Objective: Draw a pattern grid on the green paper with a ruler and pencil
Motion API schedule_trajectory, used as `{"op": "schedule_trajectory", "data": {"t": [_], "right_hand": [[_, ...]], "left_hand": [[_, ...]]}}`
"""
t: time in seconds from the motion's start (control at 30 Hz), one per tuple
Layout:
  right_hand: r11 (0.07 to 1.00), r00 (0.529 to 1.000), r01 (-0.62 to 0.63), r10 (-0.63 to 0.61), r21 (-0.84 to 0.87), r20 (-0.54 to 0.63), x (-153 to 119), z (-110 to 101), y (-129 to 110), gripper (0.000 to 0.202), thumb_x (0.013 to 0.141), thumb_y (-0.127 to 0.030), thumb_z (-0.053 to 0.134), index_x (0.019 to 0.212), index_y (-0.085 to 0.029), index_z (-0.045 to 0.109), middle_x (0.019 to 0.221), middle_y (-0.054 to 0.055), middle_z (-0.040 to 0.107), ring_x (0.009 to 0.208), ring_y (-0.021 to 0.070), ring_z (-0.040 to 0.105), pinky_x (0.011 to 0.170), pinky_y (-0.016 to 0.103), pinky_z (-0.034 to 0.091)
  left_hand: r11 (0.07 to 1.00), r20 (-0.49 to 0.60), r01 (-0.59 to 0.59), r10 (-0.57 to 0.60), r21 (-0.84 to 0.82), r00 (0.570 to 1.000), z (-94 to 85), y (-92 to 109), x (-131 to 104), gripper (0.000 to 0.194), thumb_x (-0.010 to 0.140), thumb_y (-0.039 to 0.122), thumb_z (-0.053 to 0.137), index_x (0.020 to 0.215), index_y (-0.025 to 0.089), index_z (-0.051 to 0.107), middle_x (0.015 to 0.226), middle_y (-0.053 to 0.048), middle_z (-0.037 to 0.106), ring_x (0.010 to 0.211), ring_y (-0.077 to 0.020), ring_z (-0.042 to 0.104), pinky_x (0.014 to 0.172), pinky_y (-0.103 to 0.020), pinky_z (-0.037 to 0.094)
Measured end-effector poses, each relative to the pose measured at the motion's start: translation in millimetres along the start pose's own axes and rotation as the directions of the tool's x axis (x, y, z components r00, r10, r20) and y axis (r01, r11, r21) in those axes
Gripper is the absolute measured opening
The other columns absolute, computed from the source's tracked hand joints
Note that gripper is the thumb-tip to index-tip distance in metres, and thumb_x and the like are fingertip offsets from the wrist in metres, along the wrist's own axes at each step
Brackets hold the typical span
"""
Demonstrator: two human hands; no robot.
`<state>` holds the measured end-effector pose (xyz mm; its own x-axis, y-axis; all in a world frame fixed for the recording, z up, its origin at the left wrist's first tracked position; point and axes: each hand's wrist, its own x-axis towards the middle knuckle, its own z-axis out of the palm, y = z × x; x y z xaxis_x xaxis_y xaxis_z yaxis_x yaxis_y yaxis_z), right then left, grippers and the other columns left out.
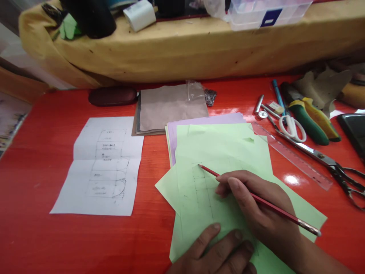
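Observation:
My right hand [256, 201] is closed around a red pencil [273, 207], whose tip meets the upper left part of some pencil lines. Those lines are drawn on a light green sheet of paper [228, 152], the top one of a loose pile. Flat on the lower part of the same sheet rests my left hand [219, 251], its fingers spread. Left of the pile lies a creased white sheet [80, 171] bearing a pencil drawing with blurred handwriting.
Behind the green paper are purple sheets [205, 121] and a brownish stack [171, 108]. A dark red case [112, 96] lies at the back. On the right are a pink ruler [296, 156], large scissors [327, 160], green-yellow pliers [308, 118] and a black phone [353, 131].

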<state>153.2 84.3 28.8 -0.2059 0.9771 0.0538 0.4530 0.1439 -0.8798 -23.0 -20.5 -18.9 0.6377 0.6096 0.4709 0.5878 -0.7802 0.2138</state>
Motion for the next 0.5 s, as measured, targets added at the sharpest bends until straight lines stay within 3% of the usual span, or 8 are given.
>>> {"op": "schedule_trajectory", "data": {"t": [0.27,0.5], "right_hand": [[1.000,0.998,0.024,-0.024,0.002,0.051,0.3,-0.5,2.7,0.024,0.112,-0.029,0.058,0.102,-0.025,0.080,0.081,0.000,0.083,0.071,0.0144,0.080,0.067,0.021,0.064],[1.000,1.000,0.016,-0.016,0.010,0.024,2.5,1.2,-0.6,0.024,0.110,-0.030,0.059,0.099,-0.025,0.080,0.079,0.000,0.083,0.068,0.0151,0.080,0.066,0.023,0.065]], "left_hand": [[1.000,0.015,-0.005,0.005,0.011,1.000,1.6,2.0,-1.2,0.029,0.118,0.031,0.055,0.121,0.040,0.082,0.138,0.015,0.077,0.139,-0.0124,0.065,0.139,-0.046,0.022],[1.000,0.011,-0.011,0.011,0.014,1.000,1.2,0.3,-1.4,0.026,0.117,0.033,0.056,0.121,0.039,0.081,0.138,0.014,0.077,0.145,-0.0137,0.062,0.139,-0.046,0.023]]}}
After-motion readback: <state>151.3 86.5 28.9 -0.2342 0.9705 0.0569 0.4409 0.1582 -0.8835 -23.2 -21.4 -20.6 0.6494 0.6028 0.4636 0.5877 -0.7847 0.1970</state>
